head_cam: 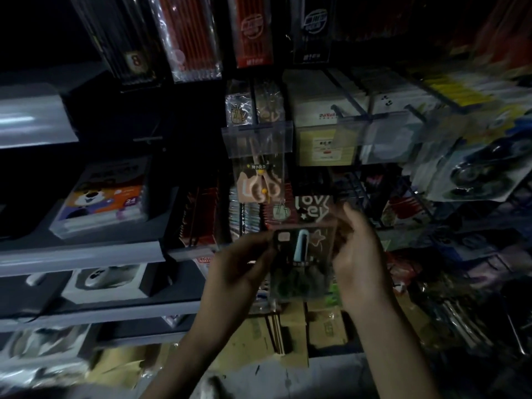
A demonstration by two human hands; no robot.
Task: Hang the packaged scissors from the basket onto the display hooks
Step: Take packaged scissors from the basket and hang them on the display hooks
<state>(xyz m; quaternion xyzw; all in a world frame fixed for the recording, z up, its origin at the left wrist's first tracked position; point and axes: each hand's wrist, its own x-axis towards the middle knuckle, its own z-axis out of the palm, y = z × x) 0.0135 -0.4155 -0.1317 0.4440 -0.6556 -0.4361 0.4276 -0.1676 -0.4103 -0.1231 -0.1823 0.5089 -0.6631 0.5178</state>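
One scissors pack is held up in both hands, not yet hung.

The held pack (305, 254) is pinched at its left edge by the fingers (260, 243) of the left hand (239, 266), and its right edge is gripped by the curled right hand (359, 254); its contents are blurred. It is held just below the hung pack (260, 182), which is carried by a display hook (253, 110) behind a clear label holder (256, 136). The hanging is judged partly done, with this pack left to be threaded. Counted: two hands, one held pack and one hung pack plainly seen; any behind are too dim to count. No basket is seen, so the remainder cannot be told.
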